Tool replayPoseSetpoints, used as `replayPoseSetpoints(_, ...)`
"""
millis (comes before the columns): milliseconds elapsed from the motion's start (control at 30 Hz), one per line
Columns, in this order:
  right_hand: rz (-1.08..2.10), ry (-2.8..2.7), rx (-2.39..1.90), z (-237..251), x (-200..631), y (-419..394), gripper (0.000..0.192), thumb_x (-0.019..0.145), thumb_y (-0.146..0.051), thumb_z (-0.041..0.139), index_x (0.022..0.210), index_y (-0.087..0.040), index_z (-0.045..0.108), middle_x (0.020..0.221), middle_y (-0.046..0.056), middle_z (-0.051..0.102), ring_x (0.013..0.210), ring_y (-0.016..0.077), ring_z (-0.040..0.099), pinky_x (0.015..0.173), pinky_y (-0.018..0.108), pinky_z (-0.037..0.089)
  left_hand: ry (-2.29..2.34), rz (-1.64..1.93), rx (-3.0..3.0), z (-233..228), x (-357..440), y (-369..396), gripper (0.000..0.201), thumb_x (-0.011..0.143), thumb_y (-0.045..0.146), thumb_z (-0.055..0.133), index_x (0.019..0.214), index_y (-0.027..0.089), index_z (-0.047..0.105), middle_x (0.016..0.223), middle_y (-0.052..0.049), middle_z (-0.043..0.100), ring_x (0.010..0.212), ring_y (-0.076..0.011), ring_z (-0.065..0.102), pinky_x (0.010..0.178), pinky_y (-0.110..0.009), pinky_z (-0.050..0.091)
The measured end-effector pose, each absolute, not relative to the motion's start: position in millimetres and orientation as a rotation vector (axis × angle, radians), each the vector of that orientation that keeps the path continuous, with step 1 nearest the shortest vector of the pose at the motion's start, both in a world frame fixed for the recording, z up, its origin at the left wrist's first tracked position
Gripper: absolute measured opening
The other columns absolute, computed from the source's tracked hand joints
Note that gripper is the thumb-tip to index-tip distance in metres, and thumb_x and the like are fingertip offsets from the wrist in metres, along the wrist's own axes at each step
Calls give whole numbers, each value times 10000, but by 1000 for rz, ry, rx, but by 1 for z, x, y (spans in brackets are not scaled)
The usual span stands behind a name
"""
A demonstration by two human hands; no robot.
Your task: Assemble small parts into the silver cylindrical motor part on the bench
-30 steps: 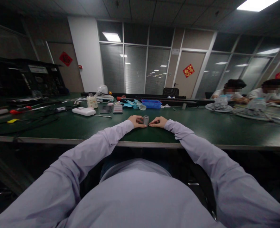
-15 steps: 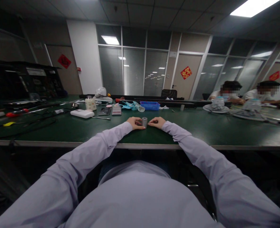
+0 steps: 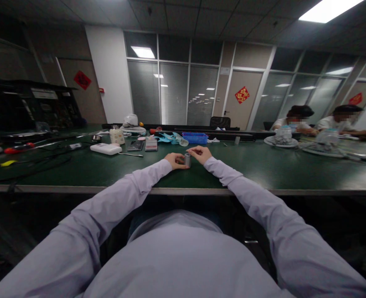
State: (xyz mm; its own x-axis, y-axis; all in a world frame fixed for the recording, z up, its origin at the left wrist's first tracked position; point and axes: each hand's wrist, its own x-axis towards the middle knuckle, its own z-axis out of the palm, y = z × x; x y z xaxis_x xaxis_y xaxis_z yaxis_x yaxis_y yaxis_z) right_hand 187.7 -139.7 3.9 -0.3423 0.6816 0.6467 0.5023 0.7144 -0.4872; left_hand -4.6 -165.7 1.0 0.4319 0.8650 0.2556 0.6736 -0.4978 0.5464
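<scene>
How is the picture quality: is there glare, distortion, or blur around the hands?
Head view: dim overall, the ceiling light blown out; wide-angle lens bows the table edge; left hand, right hand and the cylinder are small and soft; the two people's faces are pixelated.

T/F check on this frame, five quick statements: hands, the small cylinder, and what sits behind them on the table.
1. The small grey metal cylinder stands upright on the dark green table. True.
2. The left hand is beside the cylinder, at table level. True.
3. The right hand lies flat at the table's far right end. False: it is raised next to the cylinder, fingers bent toward its top.
4. A blue plastic tray sits on the table beyond the hands. True.
5. The white rectangular device lies to the right of the hands. False: it lies to their left.
</scene>
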Motion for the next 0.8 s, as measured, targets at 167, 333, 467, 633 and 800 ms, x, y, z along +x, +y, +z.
replayPoseSetpoints(167, 308, -2056, -871, 5, 189, -139, 215, 915, -315, 541, 1027, -141, 604, 1008, 54, 631, 872, 162, 620, 780, 357, 528, 1305, 739, 2333, 2, -3, -167, 271, 887, 316, 566, 1084, 131, 582, 1007, -62, 635, 854, -173, 630, 764, -373, 534)
replayPoseSetpoints(333, 415, -2109, -867, 6, 189, -137, 218, 914, -315, 543, 1016, -132, 602, 990, 47, 632, 843, 158, 625, 744, 339, 537, 1325, 746, 2325, 3, -3, -168, 270, 890, 324, 561, 1078, 133, 587, 995, -59, 639, 846, -171, 631, 763, -370, 533)
replayPoseSetpoints(467, 476, -2118, -869, 5, 188, -134, 225, 915, -320, 543, 1002, -119, 595, 928, 36, 631, 767, 137, 624, 679, 306, 540, 1334, 742, 2316, 3, -2, -169, 271, 889, 325, 563, 1074, 130, 589, 997, -60, 643, 858, -175, 634, 773, -376, 532)
replayPoseSetpoints(633, 497, -2106, -855, 3, 188, -133, 221, 917, -322, 540, 980, -118, 596, 892, 27, 628, 729, 125, 617, 650, 287, 535, 1321, 746, 2315, 3, -2, -168, 271, 889, 321, 564, 1081, 132, 587, 1011, -62, 641, 871, -178, 633, 781, -381, 531)
replayPoseSetpoints(800, 513, -2095, -859, 3, 189, -133, 217, 915, -319, 544, 970, -116, 599, 875, 22, 629, 711, 120, 615, 636, 278, 534, 1314, 761, 2319, 1, -4, -166, 265, 889, 326, 562, 1065, 130, 592, 984, -57, 645, 837, -168, 635, 762, -369, 534)
